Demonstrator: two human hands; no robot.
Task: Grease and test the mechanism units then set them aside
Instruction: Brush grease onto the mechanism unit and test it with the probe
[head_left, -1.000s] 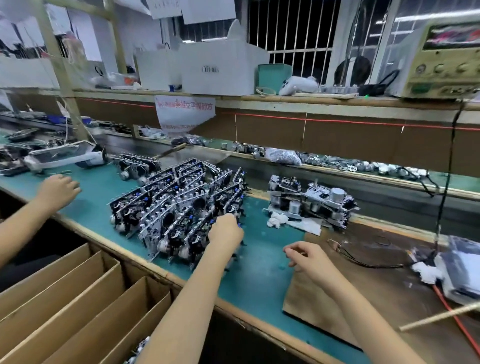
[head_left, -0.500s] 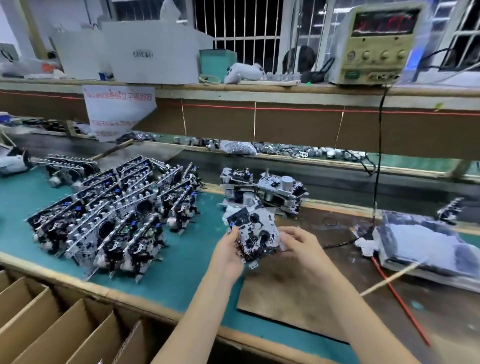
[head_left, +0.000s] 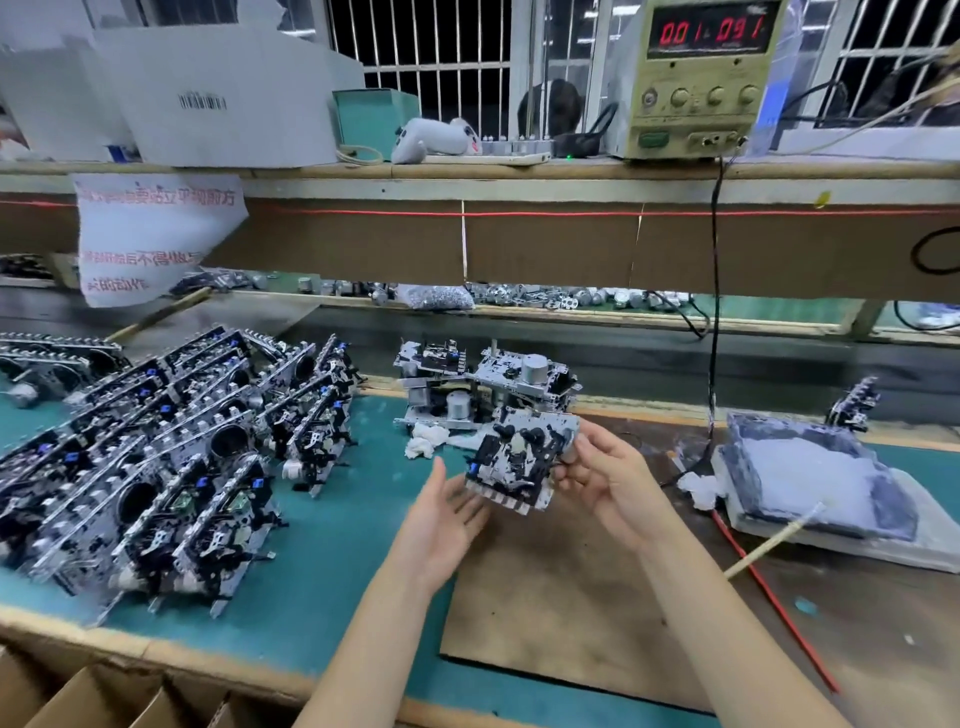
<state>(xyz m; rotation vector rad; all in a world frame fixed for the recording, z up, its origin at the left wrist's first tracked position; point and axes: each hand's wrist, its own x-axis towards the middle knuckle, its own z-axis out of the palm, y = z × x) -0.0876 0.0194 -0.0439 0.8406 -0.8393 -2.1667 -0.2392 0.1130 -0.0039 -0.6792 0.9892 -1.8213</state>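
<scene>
Above the brown cardboard sheet (head_left: 561, 613) the mechanism unit (head_left: 519, 462) was held in the air by its right edge alone, the right hand (head_left: 613, 483) being curled round it while the left hand (head_left: 447, 519) lay flat and released, palm up, just beside its lower corner. From so one-sided a grasp, it was judged, the unit might be tipped and dropped onto the sheet, its small levers bent. Farther off, the grease tray (head_left: 810, 483) could be knocked if the unit were swung carelessly rightward.
</scene>
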